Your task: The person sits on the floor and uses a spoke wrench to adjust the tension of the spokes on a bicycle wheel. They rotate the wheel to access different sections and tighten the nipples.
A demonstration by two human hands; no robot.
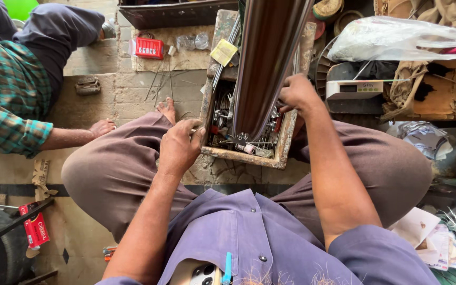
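I sit cross-legged on the floor in brown trousers, with a worn wooden box (283, 145) of metal parts, spokes and small fittings in front of me. A long, shiny metal strip (267, 58) rises from the box toward the top of the view. My left hand (179, 145) rests curled at the box's left edge, fingertips near the rim; whether it holds anything small I cannot tell. My right hand (296, 92) is closed at the right side of the metal strip, over the box's right wall; its fingers are hidden.
Another person in a green checked shirt (6, 89) sits at the left, a hand (101, 126) on the floor. A red box (149, 47) lies ahead, a red packet (35, 229) at lower left. Plastic bag (397, 37), white device (354, 88) and clutter fill the right.
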